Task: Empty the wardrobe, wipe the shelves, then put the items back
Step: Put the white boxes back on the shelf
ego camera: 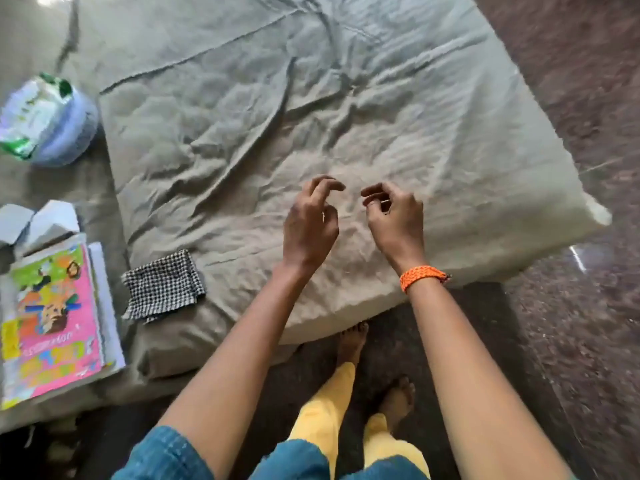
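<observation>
Both my hands hover over a wrinkled grey-green folded sheet or quilt (311,116) spread on the bed. My left hand (310,223) has its fingers curled and apart and holds nothing. My right hand (394,220), with an orange band at the wrist, also has bent fingers and nothing in it. A small black-and-white checked cloth (162,285) lies folded on the bed to the left of my left forearm. No wardrobe is in view.
A colourful pink book (52,323) on a stack sits at the bed's left edge, with white boxes (41,223) behind it. A white-and-green packet (34,116) rests on a pale blue round thing. Dark speckled floor (571,341) lies to the right, where my bare feet stand.
</observation>
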`<state>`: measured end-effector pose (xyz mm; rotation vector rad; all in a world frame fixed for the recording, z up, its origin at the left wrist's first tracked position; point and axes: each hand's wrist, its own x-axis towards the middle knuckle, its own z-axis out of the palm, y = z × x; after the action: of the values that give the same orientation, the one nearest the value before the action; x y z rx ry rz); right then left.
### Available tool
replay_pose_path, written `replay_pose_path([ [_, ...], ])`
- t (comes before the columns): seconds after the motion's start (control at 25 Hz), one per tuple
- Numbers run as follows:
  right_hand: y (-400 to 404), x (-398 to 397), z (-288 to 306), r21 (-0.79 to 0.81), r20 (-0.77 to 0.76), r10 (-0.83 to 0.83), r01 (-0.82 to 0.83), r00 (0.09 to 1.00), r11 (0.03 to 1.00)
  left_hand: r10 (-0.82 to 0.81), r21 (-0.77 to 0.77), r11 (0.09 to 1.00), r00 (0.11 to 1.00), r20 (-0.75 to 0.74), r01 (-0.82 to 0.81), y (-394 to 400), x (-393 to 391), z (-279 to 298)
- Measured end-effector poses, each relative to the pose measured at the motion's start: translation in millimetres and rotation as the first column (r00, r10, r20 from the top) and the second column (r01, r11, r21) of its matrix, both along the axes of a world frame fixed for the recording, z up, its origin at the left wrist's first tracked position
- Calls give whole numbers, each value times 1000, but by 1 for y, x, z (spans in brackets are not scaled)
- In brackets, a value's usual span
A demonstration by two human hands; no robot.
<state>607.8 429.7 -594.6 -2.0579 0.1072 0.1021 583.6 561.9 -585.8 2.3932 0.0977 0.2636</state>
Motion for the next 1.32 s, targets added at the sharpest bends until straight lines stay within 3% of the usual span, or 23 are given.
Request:
replay_pose_path([
  [0.24,153,-11,-26,99,-61,388,-381,920,919,397,-12,917,913,-91,-399,89,-58,-22],
  [0.4,206,-24,-21,133,-48,507,-498,861,857,539,14,841,837,-90,-541,139,-87,-23],
  [0.52,239,-31,-26,133,-56,608,-598,792,791,675,-8,735,734,-75,-678,178,-100,-19],
  [0.88,352,-64,-24,126,-69,763,-753,643,646,816,-38,576,577,-38,-817,296,-171,-30],
  [1.08,452,-90,-30,154,-119,721,-704,683,693,900,-72,426,430,-73,-902,414,-187,-31],
  [1.2,528,-101,-29,157,-238,594,-573,768,804,938,-93,259,273,-214,-961,514,-180,-36],
  [1.32,594,-99,-29,142,-363,468,-448,806,883,915,-15,142,137,-381,-990,607,-154,-36],
])
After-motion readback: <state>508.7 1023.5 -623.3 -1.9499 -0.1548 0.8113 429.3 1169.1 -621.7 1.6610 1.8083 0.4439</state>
